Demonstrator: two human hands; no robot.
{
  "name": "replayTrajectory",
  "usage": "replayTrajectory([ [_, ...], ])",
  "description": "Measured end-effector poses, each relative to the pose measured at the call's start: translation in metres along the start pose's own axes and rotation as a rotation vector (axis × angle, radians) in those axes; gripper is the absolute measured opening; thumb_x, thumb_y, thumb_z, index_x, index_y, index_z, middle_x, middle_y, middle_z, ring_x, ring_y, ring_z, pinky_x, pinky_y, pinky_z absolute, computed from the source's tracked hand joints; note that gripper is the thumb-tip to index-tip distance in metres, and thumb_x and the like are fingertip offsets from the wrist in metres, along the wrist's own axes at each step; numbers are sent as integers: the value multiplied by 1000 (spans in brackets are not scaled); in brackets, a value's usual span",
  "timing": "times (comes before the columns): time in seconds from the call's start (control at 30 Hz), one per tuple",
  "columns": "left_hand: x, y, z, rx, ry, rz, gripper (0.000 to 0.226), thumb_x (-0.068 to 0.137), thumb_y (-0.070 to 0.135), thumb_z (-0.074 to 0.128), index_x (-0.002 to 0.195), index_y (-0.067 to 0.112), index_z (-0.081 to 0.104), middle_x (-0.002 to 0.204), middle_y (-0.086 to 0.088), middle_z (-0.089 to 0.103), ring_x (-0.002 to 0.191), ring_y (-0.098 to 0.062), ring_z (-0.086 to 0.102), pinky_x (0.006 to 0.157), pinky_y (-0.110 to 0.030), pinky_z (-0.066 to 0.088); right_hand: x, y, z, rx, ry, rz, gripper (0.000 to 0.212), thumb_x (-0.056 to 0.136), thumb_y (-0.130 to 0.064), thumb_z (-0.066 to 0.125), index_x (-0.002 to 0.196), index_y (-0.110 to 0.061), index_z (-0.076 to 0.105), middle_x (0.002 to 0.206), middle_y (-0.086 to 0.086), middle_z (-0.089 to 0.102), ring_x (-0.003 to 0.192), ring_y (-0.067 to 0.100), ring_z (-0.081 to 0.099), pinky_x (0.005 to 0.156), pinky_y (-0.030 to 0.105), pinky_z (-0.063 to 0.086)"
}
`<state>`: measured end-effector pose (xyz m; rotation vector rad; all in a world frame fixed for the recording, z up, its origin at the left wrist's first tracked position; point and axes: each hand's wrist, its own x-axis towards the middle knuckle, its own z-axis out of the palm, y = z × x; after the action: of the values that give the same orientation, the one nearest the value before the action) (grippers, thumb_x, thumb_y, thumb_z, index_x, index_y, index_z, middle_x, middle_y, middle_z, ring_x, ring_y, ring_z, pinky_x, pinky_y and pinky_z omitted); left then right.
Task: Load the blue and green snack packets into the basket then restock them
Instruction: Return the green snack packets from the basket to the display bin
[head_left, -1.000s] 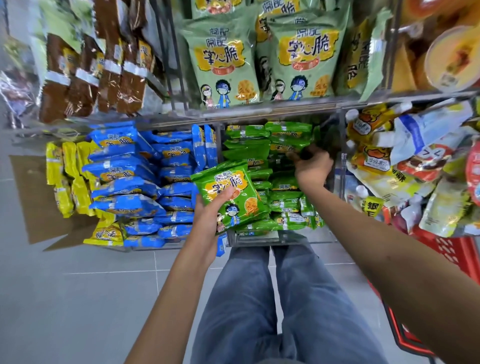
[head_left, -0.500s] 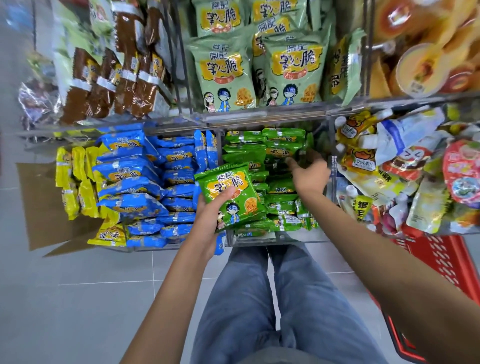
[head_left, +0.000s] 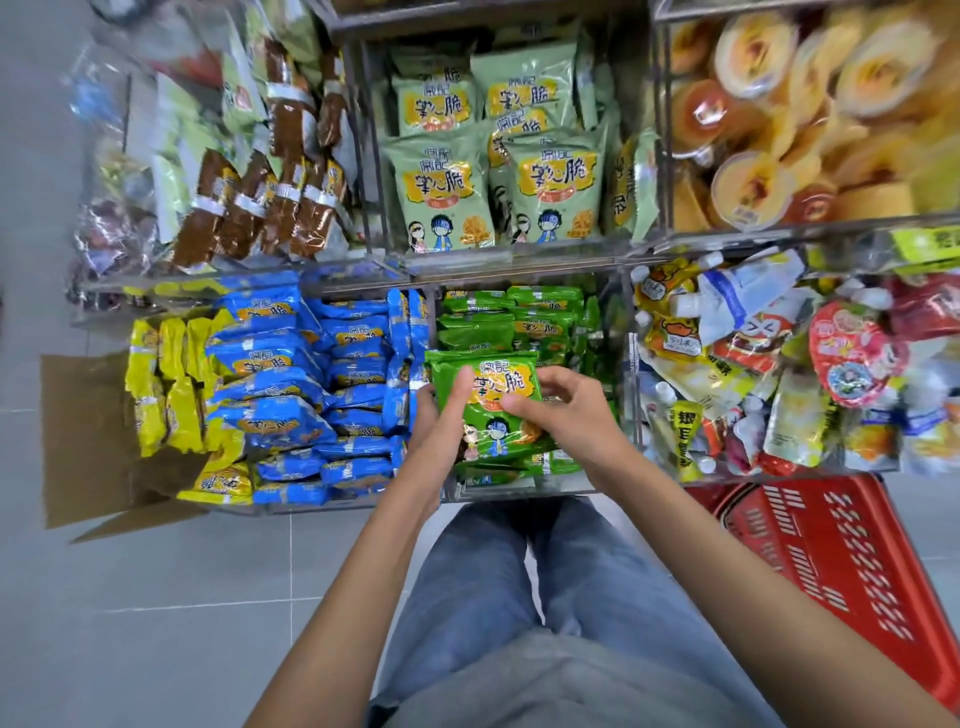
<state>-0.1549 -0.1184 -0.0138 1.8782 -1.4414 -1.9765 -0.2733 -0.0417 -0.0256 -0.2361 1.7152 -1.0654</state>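
Both hands on one green packet (head_left: 498, 434), which I hold just over the green stack (head_left: 493, 325) in the lower shelf bin. Left hand (head_left: 441, 421): thumb across the front, fingers (head_left: 423, 410) curled behind the left edge. Right hand (head_left: 569, 415) pinches the right side, fingers bent. Blue packets (head_left: 291, 400) just left of the left fingers. Red basket (head_left: 841, 561) on the floor, well right of the right fingers.

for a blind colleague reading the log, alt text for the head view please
The left hand and right hand hold one green snack packet over the shelf bin of green packets. Blue packets lie stacked to its left, and a red basket sits on the floor at right.
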Motion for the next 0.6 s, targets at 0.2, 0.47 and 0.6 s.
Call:
replayTrajectory([
  [0.2, 7, -16, -6, 53, 50, -22, 83, 85, 66, 39, 151, 25, 12, 158, 3, 17, 143, -19, 22, 110, -35, 24, 5, 0, -22, 88, -74, 39, 33, 76, -17, 74, 105, -9, 63, 112, 15, 67, 97, 22, 59, 78, 28, 44],
  [0.47, 17, -27, -20, 36, 115, -102, 85, 78, 61, 59, 148, 24, 27, 151, 2, 36, 133, -24, 39, 108, -44, 35, 37, 0, -51, 201, 154, 39, 35, 76, -5, 72, 90, -22, 45, 84, -2, 48, 71, 8, 51, 48, 13, 40],
  [0.6, 22, -28, -22, -3, 103, -132, 75, 78, 60, 60, 140, 25, 39, 140, 0, 51, 125, -24, 50, 106, -46, 40, 59, 6, -46, -34, 215, -7, 34, 73, 5, 72, 91, -14, 51, 89, 9, 62, 67, 16, 62, 51, 20, 47],
])
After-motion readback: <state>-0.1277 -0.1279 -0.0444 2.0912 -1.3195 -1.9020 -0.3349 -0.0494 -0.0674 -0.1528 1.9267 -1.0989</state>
